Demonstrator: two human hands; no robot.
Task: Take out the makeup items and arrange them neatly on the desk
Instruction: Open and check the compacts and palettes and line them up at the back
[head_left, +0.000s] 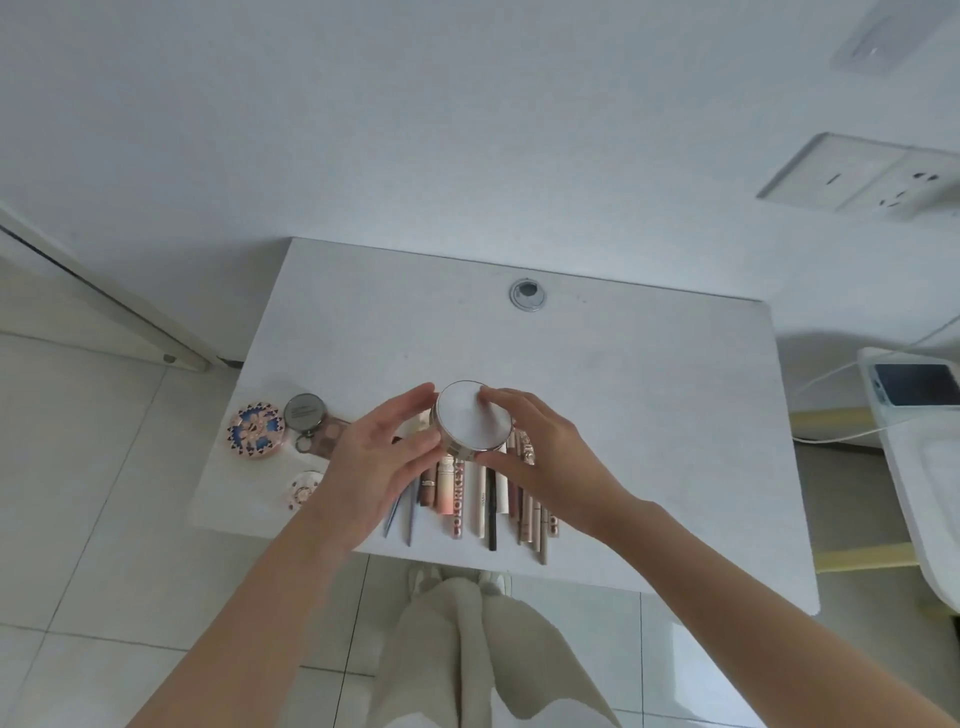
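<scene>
Both hands held a round white compact (471, 420) above the desk (649, 415), over the far ends of a row of pencils and tubes (478, 499) that lay side by side near the front edge. The compact was tilted, its flat lid turned toward the camera and its banded side wall showing at the lower left. The right hand (545, 467) gripped it, fingertips curled onto the lid and the thumb against the lower rim. The left hand (379, 467) met the opposite side with its fingers nearly straight; whether it squeezed or only steadied the case could not be told from this angle.

At the desk's left end lay a patterned round case (256, 430), a dark round compact (305, 411) just beside it, and a small pale round case (303, 489) nearer the front edge. A cable hole (527, 294) sat near the back of the desk.

The compact was probably light, rigid and smooth, so its glossy lid would give poor purchase and could slip under fingertip pressure alone. The side wall, taken across its full width between thumb and fingers, offered the surer hold. Such cases are usually hinged and may carry a mirror, so it should be set down flat and gently rather than dropped. The bare surface beyond the row, or beside the other round cases, looked like a fitting spot.
</scene>
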